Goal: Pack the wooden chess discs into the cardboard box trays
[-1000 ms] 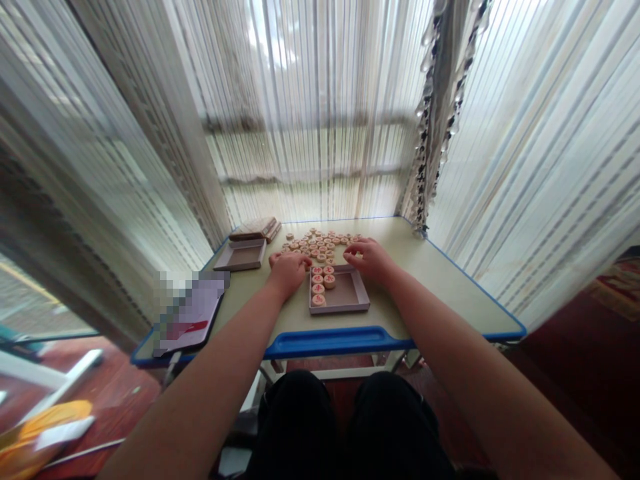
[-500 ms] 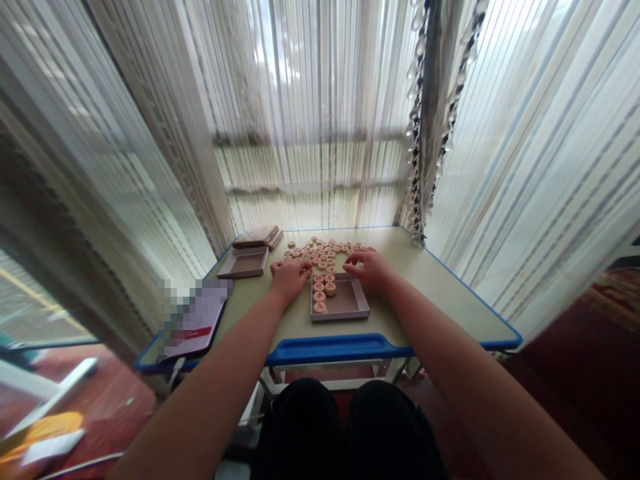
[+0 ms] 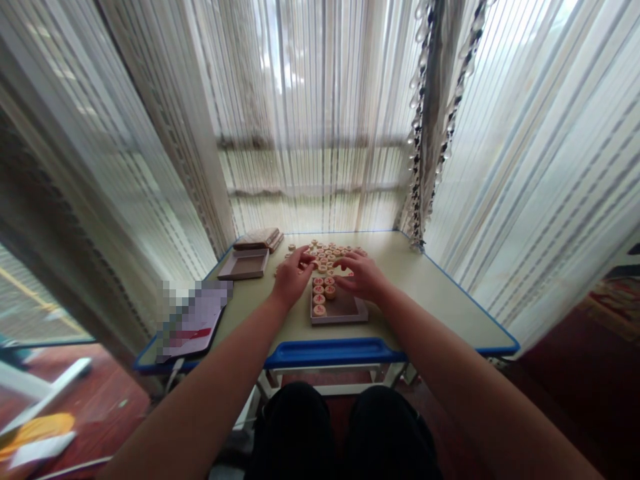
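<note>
A shallow box [image 3: 339,319] stands near the table's front edge. Round wooden xiangqi pieces [image 3: 319,299] with red characters line its left side, a full column and part of a second. My left hand [image 3: 291,277] is beyond the box's far left corner, its curled fingertips at a xiangqi piece [image 3: 315,265]. Over the box's far right part, my right hand [image 3: 366,275] has its fingers curved round a xiangqi piece [image 3: 351,274] with a red mark, partly hidden by the fingers. Many loose pieces [image 3: 330,254] lie scattered beyond both hands.
An open box part [image 3: 243,275] rests at the table's left, with a folded, quilted-looking item [image 3: 257,239] behind it. A tablet-like device [image 3: 200,320], partly blurred, lies at the front left with a cable. Striped curtains [image 3: 320,120] surround the table [image 3: 440,313].
My left hand has risen and moved slightly right and away from me. My right hand has shifted left, now over the box's far right part. The pieces in the box look the same.
</note>
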### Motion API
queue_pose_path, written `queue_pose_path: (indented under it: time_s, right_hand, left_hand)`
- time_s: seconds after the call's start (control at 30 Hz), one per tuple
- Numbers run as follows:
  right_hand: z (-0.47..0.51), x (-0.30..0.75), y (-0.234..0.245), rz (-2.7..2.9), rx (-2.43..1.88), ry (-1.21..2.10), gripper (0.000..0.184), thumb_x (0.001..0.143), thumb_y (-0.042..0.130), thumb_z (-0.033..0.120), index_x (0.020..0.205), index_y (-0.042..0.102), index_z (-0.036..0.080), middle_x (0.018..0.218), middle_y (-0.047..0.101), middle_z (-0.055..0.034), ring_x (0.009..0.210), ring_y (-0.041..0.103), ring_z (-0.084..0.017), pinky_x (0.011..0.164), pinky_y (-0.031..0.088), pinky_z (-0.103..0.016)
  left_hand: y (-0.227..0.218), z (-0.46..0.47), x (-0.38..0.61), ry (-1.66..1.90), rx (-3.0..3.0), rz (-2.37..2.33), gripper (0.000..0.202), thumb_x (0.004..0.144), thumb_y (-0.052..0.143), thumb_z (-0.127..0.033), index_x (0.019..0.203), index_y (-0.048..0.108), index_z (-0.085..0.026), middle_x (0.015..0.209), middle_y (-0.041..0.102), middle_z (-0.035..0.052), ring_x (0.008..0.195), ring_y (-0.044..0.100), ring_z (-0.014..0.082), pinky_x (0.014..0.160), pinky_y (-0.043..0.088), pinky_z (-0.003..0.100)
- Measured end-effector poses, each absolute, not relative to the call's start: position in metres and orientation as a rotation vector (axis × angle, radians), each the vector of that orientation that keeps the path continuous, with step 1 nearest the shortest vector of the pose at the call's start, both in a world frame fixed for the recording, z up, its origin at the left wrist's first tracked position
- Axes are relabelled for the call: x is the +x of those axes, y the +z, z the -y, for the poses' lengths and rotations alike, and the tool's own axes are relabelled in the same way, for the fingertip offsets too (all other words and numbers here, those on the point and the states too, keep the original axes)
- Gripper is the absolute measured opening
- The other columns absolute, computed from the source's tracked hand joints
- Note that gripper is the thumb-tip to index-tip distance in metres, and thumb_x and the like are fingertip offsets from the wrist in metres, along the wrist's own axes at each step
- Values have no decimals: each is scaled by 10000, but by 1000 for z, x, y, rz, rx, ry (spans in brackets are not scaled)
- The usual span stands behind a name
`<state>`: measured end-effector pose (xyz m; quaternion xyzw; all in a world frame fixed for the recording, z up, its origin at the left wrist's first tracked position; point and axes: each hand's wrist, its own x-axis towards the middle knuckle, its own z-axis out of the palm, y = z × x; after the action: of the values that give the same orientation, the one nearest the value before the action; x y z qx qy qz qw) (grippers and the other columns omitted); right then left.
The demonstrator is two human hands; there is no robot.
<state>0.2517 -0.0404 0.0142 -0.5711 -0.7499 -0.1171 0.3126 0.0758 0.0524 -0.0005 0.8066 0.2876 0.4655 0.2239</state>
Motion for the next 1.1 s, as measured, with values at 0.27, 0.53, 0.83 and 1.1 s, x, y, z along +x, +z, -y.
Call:
queue_pose_path:
  time_s: [0.27,0.53,0.83,1.1]
  right_hand:
    - [38,231,18,2005,-1436,-465,248,753,564,348,940,601,189,760,605,-48,793,469,-187,772,365,-300]
    - [34,233,15,2033,-1316,-523,132,765,567,289,855,614,203,747,624,-37,758,478,-176,768,369,-307]
    - [34,226,13,2050,-1377,-520,152,775,543,265,889,606,186,752,620,-47,774,475,-175,738,368,-283]
    - [51,238,21,1948,-1531,-252,183,718,614,369,751,637,191,584,533,6,630,456,-127,639,336,-246]
  left_hand:
    - [-4,-45,79,1178,1853,-570,626,709,621,-228,1264,343,-149,1070,625,124,870,621,169,803,504,339]
    - [-2,-41,83,1084,1564,-431,900,627,714,-201,1346,176,-150,1107,600,166,835,625,169,787,511,363]
    - [6,-36,81,1059,1508,-435,835,605,721,-206,1304,267,-158,1041,631,138,821,631,172,738,512,330]
    - [0,-50,69,1392,1953,-990,288,714,535,-292,961,555,-144,678,619,9,578,566,113,563,448,230]
